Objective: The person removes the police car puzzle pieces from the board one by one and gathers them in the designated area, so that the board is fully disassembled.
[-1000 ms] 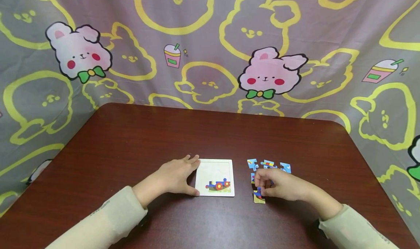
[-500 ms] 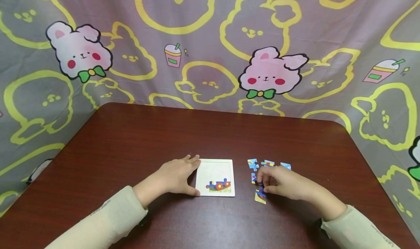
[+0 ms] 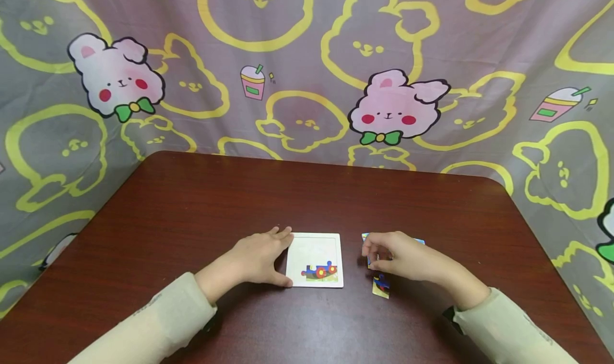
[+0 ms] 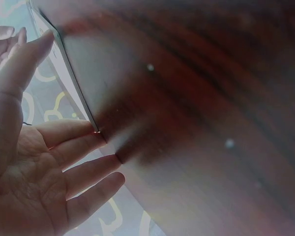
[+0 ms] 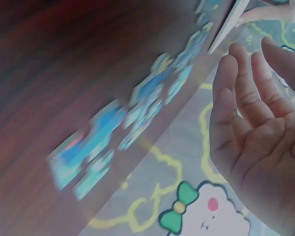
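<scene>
A white square puzzle tray (image 3: 312,251) lies on the table. Joined puzzle pieces (image 3: 320,272) showing red and yellow wheels fill its lower right corner. My left hand (image 3: 256,257) rests at the tray's left edge, thumb and fingers spread, touching the rim. My right hand (image 3: 405,255) hovers over the loose pieces to the right, fingers loosely bent with nothing seen between them. Just below it lies one yellow and blue puzzle piece (image 3: 381,288). In the right wrist view several blue loose pieces (image 5: 150,93) lie on the table; the hand covers most of them in the head view.
The dark brown table (image 3: 268,193) stretches away to its far edge. A grey curtain (image 3: 297,60) with cartoon rabbits and yellow outlines hangs behind it and along both sides.
My right hand has shifted away from the yellow and blue piece, up and left over the other loose pieces. That piece turned slightly earlier. My left hand and the tray stay put.
</scene>
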`<state>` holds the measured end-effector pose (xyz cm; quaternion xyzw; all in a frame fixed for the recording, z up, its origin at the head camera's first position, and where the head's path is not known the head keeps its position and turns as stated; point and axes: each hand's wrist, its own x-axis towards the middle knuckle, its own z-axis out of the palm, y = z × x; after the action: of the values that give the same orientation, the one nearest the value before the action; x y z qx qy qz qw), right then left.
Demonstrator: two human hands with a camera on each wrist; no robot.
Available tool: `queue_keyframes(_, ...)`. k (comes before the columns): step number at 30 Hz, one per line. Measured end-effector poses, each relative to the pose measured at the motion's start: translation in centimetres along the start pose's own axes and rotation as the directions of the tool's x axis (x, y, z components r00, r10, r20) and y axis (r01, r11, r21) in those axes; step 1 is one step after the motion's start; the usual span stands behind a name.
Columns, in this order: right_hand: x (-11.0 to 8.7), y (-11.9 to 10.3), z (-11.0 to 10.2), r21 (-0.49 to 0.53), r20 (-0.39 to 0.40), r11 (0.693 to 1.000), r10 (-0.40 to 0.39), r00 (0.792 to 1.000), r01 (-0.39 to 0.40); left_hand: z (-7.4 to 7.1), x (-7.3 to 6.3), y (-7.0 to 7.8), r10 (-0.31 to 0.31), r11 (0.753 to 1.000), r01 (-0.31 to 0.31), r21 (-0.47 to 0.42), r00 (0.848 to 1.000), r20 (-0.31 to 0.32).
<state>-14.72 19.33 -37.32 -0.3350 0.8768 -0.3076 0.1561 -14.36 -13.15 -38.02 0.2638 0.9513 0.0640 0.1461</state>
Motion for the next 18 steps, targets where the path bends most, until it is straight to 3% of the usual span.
queue_keyframes(18, 5.9, -2.9, 3.3, -0.008, 0.133, 0.996, -0.086, 0.987, 0.088, 0.2, 0.4, 0.0, 0.005, 1.000, -0.005, 0.010, 1.000, -0.001)
